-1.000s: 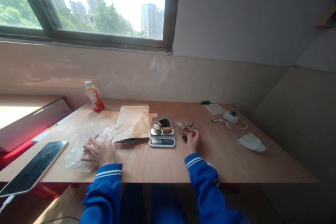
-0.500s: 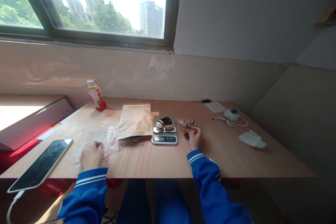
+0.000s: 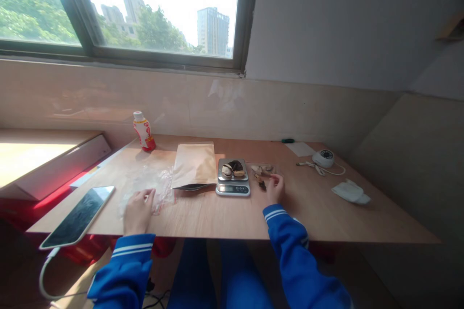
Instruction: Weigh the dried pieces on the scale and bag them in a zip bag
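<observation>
While the right hand (image 3: 276, 189) has stayed low on the counter (image 3: 213, 217) beside the scale (image 3: 234, 189), it is the left hand (image 3: 138, 210) that has just changed: a second ago its fingers were spread over the crumpled clear plastic (image 3: 165, 186), and now they are curled in, resting on that same plastic near the front edge. From where I stand I cannot tell whether that grip has caught a fold of it or is merely bent over it. The right hand's thumb and fingers are drawn together at the near side of a small clear bag (image 3: 277, 168), close by a dark piece (image 3: 261, 185), but whether they pinch anything is too small to make out. Pale pieces (image 3: 261, 169) lie at the bag's far side. On the scale's metal pan sits the little heap of pale and dark pieces (image 3: 237, 166), which looks the same as it did a second ago, so I'd judge that the weighing stands where it stood and only the left hand's hold on the plastic has altered. The scale's display is too blurred to read. Just left of the scale, a brown paper pouch (image 3: 195, 161) lies flat, its dark mouth towards the person.
</observation>
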Demonstrator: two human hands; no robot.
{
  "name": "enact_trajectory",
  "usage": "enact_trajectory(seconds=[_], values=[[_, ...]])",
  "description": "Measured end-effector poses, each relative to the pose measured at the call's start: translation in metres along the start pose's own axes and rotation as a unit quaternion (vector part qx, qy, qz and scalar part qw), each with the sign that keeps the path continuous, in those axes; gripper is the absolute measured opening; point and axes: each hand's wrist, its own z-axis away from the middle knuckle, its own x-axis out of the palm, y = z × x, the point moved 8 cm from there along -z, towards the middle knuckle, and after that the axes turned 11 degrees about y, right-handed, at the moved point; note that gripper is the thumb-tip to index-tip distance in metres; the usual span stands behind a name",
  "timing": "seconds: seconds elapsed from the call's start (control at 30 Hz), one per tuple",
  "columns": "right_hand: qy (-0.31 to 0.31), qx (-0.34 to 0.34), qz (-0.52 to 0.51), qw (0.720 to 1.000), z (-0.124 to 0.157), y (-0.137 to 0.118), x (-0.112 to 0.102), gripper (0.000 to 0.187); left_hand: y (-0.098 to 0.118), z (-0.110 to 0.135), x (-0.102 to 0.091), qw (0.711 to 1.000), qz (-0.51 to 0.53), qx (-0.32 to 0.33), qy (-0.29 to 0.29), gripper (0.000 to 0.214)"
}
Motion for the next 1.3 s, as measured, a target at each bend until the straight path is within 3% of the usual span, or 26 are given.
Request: enact_trajectory(seconds=[0.13,0.2,0.33,0.4,0.47,0.6,0.73,0.9,1.13,1.3], values=[[-0.075,-0.024,-0.047,0.996,0.037,-0.052,-0.006,0.020,0.036,0.008,-0.055,0.973,0.059,-0.008,0.222,0.037],[-0.158,0.003,-0.093,0.983,0.070,-0.086,-0.001,0.021,0.071,0.023,-0.067,0.956,0.140,0.013,0.257,0.031],[-0.375,0.004,-0.193,0.907,0.139,-0.167,0.021,0.024,0.157,0.058,-0.063,0.926,0.298,0.139,0.186,0.020],[-0.403,-0.002,-0.217,0.889,0.151,-0.190,0.026,0.027,0.186,0.072,-0.054,0.913,0.340,0.181,0.131,0.024],[-0.390,0.013,-0.221,0.894,0.146,-0.195,0.029,0.026,0.198,0.079,-0.048,0.900,0.381,0.187,0.102,0.029],[-0.377,0.057,-0.217,0.899,0.127,-0.178,0.032,0.025,0.202,0.081,-0.035,0.877,0.414,0.230,0.085,0.039],[-0.393,0.084,-0.206,0.892,0.120,-0.158,0.037,0.024,0.195,0.082,-0.010,0.872,0.379,0.279,0.134,0.047],[-0.405,0.078,-0.169,0.895,0.118,-0.146,0.045,0.026,0.187,0.087,0.018,0.855,0.369,0.310,0.192,0.014],[-0.421,0.077,-0.146,0.892,0.111,-0.140,0.060,0.033,0.169,0.081,0.028,0.860,0.420,0.221,0.187,0.008],[-0.335,0.123,-0.113,0.928,0.067,-0.107,0.062,0.043,0.151,0.075,0.031,0.884,0.391,0.140,0.213,0.006]])
